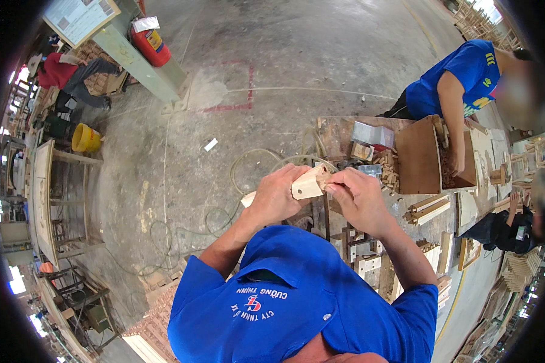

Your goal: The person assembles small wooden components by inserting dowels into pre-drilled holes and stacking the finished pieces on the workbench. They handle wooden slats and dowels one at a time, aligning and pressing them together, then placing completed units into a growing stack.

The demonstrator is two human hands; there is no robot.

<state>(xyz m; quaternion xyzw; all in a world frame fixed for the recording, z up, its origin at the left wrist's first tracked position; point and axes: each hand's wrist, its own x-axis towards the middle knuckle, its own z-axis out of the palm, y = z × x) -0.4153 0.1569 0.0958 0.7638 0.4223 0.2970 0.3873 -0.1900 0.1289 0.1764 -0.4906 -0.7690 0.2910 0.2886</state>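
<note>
In front of my chest, my left hand (277, 192) is wrapped round a pale wooden bar (307, 188). The bar has a round hole in its side, and its other end sticks out past my wrist on the left. My right hand (363, 201) is closed in a pinch at the bar's right end, thumb against fingers. A small bit of wood seems to show at the fingertips, but what they grip is too hidden to name.
To the right stands a bench with an open wooden box (419, 158), a pile of small wooden pieces (389, 172) and a clear plastic container (369, 134). A co-worker's hand (456, 162) reaches into the box. A hose (239, 172) lies looped on the floor. A fire extinguisher (151, 45) hangs on a post.
</note>
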